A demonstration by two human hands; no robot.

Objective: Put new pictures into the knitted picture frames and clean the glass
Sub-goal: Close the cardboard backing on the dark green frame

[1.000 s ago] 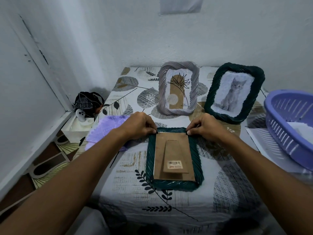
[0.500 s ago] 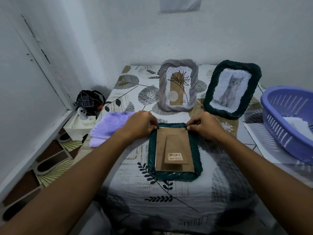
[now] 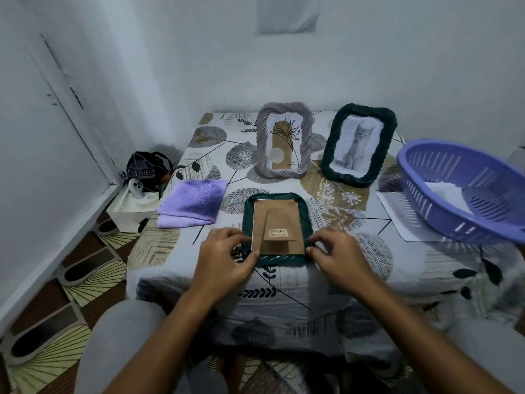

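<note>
The green frame lies face down (brown back up) near the table's front edge. The left hand and right hand pinch its near corners.

Face-down frame: dark green knitted yarn border, ribbed; matt brown cardboard backing with paper barcode sticker. At 12 o'clock, grey twisted-yarn frame. At 1 o'clock, green yarn frame. At 10 o'clock, soft purple cloth. At 3 o'clock, glossy purple plastic basket. Printed fabric tablecloth, matt.
</note>
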